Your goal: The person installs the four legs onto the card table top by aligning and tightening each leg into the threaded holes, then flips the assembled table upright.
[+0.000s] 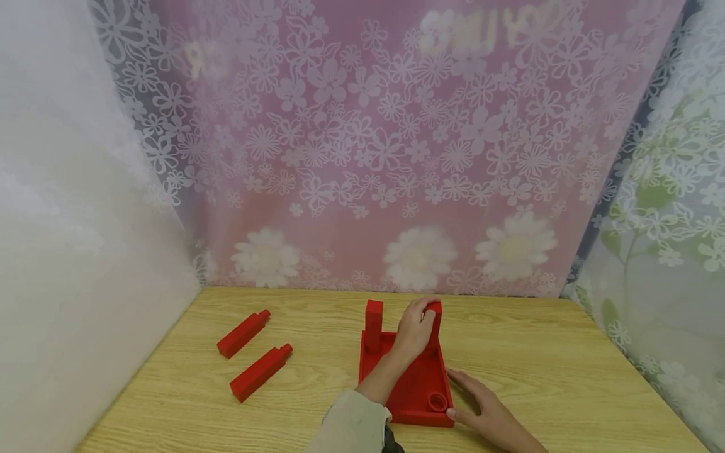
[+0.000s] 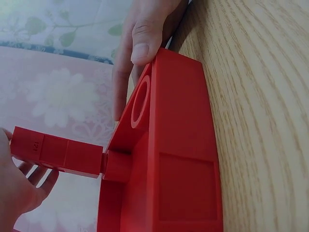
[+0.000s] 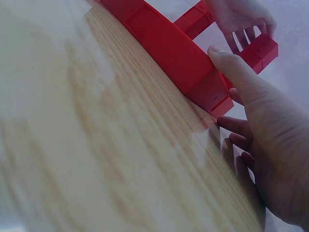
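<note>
A shallow red square tray-like base (image 1: pixel 404 416) with raised walls lies on the table. Two red square posts rise from its far corners. My left hand (image 1: pixel 415 330) grips the far right post (image 1: pixel 437 324) near its top; in the left wrist view that post (image 2: pixel 58 151) meets a round socket (image 2: pixel 118 166). The far left post (image 1: pixel 373 324) stands upright, untouched. A round ring-shaped socket (image 1: pixel 437 402) shows in the near right corner. Beside that corner my right hand (image 1: pixel 489 412) rests against the base, thumb at the corner and fingers fairly straight along the right wall.
Two loose red posts with narrower stepped ends, one farther (image 1: pixel 243 334) and one nearer (image 1: pixel 260 374), lie on the left of the wooden table (image 1: pixel 317 314). A pink flowered curtain (image 1: pixel 362 157) hangs behind, with pale sheets on both sides.
</note>
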The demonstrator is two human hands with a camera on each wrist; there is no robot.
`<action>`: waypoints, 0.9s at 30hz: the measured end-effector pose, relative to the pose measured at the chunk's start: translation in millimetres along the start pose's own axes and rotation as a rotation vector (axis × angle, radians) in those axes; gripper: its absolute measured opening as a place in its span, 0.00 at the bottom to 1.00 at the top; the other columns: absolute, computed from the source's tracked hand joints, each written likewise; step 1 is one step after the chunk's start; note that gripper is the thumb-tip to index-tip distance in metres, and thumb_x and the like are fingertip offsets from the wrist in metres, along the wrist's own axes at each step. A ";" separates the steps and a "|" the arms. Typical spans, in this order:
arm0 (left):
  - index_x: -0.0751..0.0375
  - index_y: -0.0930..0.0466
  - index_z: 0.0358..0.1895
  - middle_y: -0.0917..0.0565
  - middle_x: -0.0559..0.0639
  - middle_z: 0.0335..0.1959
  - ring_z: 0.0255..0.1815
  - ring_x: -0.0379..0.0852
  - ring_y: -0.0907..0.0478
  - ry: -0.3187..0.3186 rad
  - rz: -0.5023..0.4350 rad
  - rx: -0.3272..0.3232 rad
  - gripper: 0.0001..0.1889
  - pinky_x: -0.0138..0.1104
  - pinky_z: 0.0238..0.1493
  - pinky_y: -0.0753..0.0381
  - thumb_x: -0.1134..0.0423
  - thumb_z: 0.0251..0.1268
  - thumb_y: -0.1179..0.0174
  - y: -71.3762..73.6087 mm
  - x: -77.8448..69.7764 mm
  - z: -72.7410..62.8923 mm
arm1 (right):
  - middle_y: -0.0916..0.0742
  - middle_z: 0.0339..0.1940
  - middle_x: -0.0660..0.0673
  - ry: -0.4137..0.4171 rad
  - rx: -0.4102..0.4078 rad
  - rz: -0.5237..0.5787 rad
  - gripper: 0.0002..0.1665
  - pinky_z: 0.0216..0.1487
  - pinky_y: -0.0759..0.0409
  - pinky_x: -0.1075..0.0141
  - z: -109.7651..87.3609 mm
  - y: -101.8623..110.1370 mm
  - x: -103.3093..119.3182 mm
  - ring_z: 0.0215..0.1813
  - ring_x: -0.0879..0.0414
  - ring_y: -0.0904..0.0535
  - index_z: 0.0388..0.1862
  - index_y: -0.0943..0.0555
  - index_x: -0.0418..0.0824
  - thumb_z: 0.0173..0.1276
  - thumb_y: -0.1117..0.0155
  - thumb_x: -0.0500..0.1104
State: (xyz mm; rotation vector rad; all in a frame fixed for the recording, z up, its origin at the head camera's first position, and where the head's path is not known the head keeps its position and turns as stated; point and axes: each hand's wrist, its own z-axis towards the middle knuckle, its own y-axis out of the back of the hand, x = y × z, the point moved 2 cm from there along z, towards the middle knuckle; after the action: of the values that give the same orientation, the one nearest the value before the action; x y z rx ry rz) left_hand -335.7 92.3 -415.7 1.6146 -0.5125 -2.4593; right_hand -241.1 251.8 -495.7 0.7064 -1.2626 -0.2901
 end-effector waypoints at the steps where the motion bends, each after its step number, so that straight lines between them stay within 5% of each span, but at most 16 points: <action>1: 0.46 0.25 0.56 0.27 0.45 0.54 0.50 0.42 0.29 0.006 -0.001 0.005 0.15 0.39 0.47 0.28 0.56 0.70 0.54 -0.2 0.5 0.1 | 0.32 0.66 0.41 0.002 -0.002 0.000 0.38 0.56 0.44 0.36 0.1 -0.1 -0.6 0.67 0.35 0.46 0.69 0.37 0.46 0.61 0.36 0.52; 10: 0.48 0.26 0.57 0.27 0.46 0.51 0.47 0.44 0.28 -0.013 0.055 -0.010 0.21 0.35 0.42 0.25 0.48 0.62 0.43 -1.3 -0.7 0.1 | 0.32 0.66 0.41 0.024 -0.020 -0.016 0.39 0.55 0.43 0.35 0.8 -0.1 -2.2 0.66 0.35 0.45 0.69 0.37 0.45 0.62 0.37 0.52; 17: 0.54 0.35 0.56 0.26 0.49 0.52 0.49 0.46 0.27 0.065 -0.079 -0.060 0.25 0.38 0.45 0.25 0.50 0.60 0.39 -3.0 3.4 -1.7 | 0.32 0.66 0.42 0.040 -0.016 -0.007 0.38 0.55 0.44 0.35 1.3 0.0 -1.6 0.67 0.35 0.46 0.69 0.38 0.45 0.62 0.37 0.50; 27: 0.56 0.29 0.57 0.26 0.45 0.47 0.45 0.43 0.28 0.061 -0.081 -0.003 0.19 0.37 0.44 0.26 0.53 0.65 0.45 -3.2 4.7 -0.8 | 0.33 0.66 0.42 0.025 -0.014 -0.015 0.38 0.56 0.44 0.35 1.0 0.0 -1.5 0.67 0.35 0.46 0.69 0.38 0.46 0.62 0.37 0.51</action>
State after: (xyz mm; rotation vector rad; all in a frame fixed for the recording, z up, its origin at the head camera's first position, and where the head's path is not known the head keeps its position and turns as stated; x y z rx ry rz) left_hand -336.6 93.7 -421.2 1.7358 -0.4431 -2.4568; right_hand -242.5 252.3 -496.6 0.7057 -1.2311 -0.3018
